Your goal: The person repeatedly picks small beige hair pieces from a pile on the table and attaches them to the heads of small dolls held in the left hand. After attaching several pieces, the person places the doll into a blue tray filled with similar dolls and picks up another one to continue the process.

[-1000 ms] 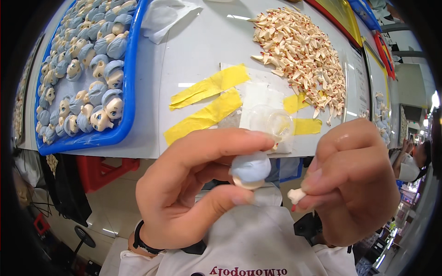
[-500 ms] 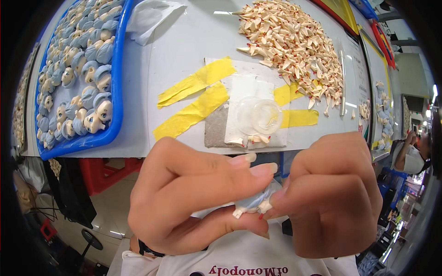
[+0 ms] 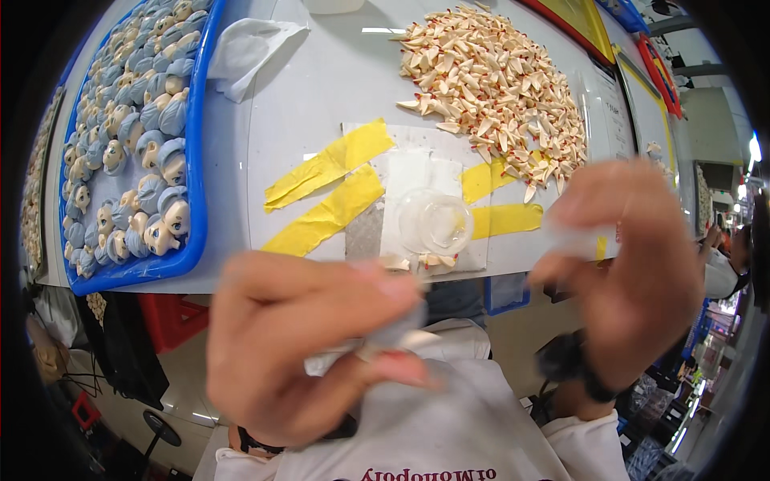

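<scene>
My left hand [image 3: 313, 337] is closed in a pinch around a small doll head [image 3: 403, 327], below the table's front edge. Its blue-grey hair shows between finger and thumb; blur and my fingers hide the rest. My right hand [image 3: 630, 264] is raised over the table's right front edge, thumb and forefinger apart. Motion smears it, and I make out nothing held. Nearest to it is a heap of small cream pointed pieces with red ends [image 3: 501, 88]. A clear round plastic dish [image 3: 443, 226] sits on a white sheet, with a few such pieces [image 3: 437, 260] before it.
At the left, a blue tray [image 3: 198, 200] holds many doll heads with blue-grey hair. Yellow tape strips [image 3: 329, 210] lie beside a grey board [image 3: 365, 232]. A crumpled white sheet [image 3: 255, 50] lies behind. A red stool [image 3: 170, 321] stands below the table.
My right hand has left the doll head and moved up and to the right, its fingers parting. My left hand keeps the head and has shifted slightly left. The view has tilted a little.
</scene>
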The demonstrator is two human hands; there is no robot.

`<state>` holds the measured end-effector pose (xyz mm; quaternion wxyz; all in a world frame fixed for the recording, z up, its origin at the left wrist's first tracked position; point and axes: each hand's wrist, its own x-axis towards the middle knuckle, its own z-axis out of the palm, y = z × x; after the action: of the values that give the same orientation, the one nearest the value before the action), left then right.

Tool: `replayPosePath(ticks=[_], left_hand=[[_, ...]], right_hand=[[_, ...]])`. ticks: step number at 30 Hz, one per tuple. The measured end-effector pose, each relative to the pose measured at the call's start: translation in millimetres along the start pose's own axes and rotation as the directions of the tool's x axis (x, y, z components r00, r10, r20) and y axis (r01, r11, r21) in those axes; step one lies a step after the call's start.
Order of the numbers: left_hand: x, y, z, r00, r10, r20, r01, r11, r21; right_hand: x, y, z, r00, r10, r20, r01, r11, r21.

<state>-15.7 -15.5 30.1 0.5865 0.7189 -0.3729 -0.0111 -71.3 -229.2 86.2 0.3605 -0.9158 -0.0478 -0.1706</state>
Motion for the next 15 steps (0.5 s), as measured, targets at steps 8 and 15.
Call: replayPosePath(ticks=[8, 15], left_hand=[[-9, -9, -1, 0.97, -0.212, -0.118, 0.176, 0.949, -0.26], [-3, -7, 10, 0.972, -0.23, -0.054, 0.181, 0.871, -0.458]], right_hand=[[26, 60, -13, 0.947, 0.257, 0.191, -0.197, 0.938, -0.286], [29, 57, -9, 0.965, 0.156, 0.211, -0.063, 0.919, -0.39]])
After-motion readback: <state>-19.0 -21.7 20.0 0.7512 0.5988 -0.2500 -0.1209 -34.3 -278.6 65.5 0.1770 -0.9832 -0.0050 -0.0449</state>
